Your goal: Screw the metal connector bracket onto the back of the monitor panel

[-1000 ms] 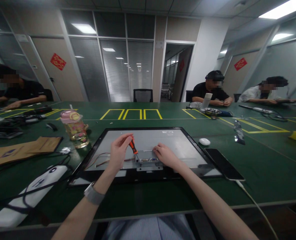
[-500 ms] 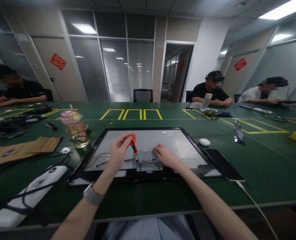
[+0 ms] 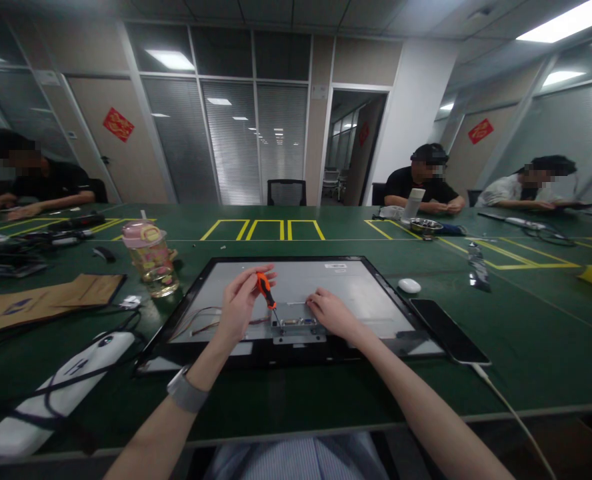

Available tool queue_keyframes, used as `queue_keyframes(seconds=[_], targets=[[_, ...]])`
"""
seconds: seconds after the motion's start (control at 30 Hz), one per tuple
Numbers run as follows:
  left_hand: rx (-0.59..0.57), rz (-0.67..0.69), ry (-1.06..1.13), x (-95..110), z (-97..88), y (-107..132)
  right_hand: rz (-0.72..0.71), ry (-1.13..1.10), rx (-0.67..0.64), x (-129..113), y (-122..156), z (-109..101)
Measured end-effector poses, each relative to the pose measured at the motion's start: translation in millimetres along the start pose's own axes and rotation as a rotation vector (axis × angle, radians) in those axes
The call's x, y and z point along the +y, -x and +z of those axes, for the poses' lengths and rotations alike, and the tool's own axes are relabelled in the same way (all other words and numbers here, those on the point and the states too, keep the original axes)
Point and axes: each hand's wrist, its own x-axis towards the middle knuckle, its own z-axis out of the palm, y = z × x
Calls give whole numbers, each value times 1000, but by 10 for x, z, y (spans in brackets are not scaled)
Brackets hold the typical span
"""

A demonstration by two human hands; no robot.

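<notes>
A monitor panel (image 3: 356,293) lies face down on the green table, its grey metal back up. My left hand (image 3: 239,303) is closed round an orange-handled screwdriver (image 3: 265,288), whose tip points down at a small metal connector board (image 3: 296,327) near the panel's front edge. My right hand (image 3: 329,312) rests on the panel just right of that board, fingers curled and pressed down on it. Thin coloured wires (image 3: 201,320) run from the board to the left across the panel.
A pink-lidded drinking cup (image 3: 151,260) stands left of the panel. A white mouse (image 3: 409,285) and a black phone (image 3: 449,321) with a cable lie to its right. Brown card (image 3: 46,300) and a white case (image 3: 51,393) with black cables lie at left. Three people sit farther round the table.
My left hand has turned the screwdriver slightly, with the fingers shifting on the handle. The right hand stays in place on the panel.
</notes>
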Motion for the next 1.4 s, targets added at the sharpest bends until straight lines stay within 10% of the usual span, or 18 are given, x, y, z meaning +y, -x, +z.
queue_keyframes(seconds=[1.4], targets=[[15,-3,-79,14,-28,-13,-34,59,11,-12,1,11]])
